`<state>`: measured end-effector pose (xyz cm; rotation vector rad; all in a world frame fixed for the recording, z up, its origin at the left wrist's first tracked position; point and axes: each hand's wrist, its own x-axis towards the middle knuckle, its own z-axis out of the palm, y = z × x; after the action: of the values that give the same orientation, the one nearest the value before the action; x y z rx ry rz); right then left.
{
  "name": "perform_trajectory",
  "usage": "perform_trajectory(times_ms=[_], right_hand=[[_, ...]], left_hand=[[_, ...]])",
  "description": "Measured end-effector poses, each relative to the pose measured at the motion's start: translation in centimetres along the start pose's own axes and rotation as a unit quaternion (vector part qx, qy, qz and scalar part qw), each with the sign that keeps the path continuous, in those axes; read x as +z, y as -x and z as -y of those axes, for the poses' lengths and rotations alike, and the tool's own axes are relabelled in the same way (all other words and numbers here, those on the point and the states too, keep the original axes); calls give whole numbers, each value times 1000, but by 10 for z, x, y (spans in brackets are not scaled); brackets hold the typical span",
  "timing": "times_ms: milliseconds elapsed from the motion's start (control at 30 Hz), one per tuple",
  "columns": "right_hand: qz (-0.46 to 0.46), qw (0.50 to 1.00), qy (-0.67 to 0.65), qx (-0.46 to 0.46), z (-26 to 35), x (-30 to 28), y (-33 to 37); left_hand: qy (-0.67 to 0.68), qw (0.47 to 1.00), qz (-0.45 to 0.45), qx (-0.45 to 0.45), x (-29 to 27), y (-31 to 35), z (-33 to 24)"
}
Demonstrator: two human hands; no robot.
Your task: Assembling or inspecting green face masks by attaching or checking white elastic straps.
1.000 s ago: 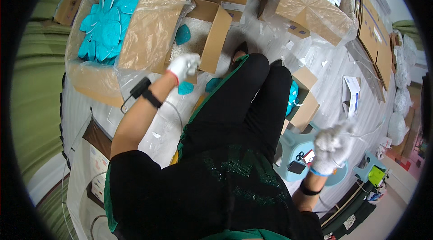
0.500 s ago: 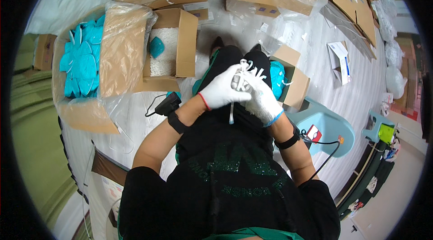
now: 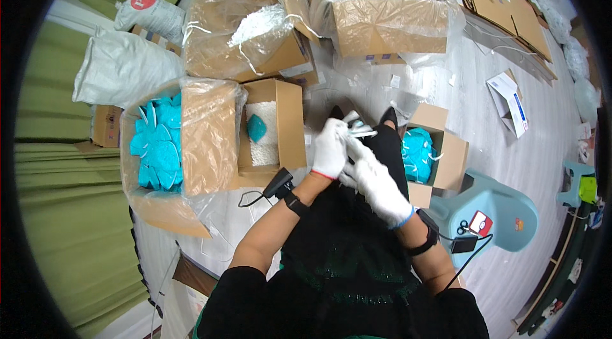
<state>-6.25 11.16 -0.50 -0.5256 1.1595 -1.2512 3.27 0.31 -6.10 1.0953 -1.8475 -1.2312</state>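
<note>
My left hand, in a white knit glove with a red cuff edge, is closed above my lap. Its fingertips grip a bunch of thin white strips whose loose ends stick out over my knees. Against it lies my right hand, in a matching glove with a blue edge, its fingers curled at the lower part of the same bunch. The gloves hide much of the strips. To the right of my knees, teal pouch-like pieces with white strips fill a small open carton.
At left stands a plastic-lined carton of teal shell-shaped pieces. Beside it, another carton holds white material and one teal piece. A blue stool bears scissors and a red-and-white box. Larger cartons stand ahead.
The view has tipped forward, so the far cartons show more. My hands have shifted; the right hand now stretches longer beside the left, and the strips splay out in a different direction.
</note>
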Motion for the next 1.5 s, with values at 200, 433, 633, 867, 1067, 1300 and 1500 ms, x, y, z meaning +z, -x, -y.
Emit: perform_trajectory(times_ms=[200,433,633,867,1067,1300,1500], right_hand=[[-13,996,22,-89,15,-34,25],[-351,934,-60,-26,-57,-161,15],[-434,886,-31,163,-143,-248,-14],[-444,779,364,253,-226,-332,-46],[-479,748,339,310,-226,-362,-103],[-423,730,422,332,-224,-360,-154],[-421,691,540,231,-243,-353,-137]], left_hand=[[20,986,-165,-13,-88,-166,-30],[-439,893,-79,-68,-241,-337,16],[-415,902,-121,8,-279,-329,108],[-403,907,-51,111,-90,-212,66],[-301,953,28,6,-30,-125,66],[-277,954,6,-116,-33,-89,84],[-224,964,-4,-145,-28,-88,76]])
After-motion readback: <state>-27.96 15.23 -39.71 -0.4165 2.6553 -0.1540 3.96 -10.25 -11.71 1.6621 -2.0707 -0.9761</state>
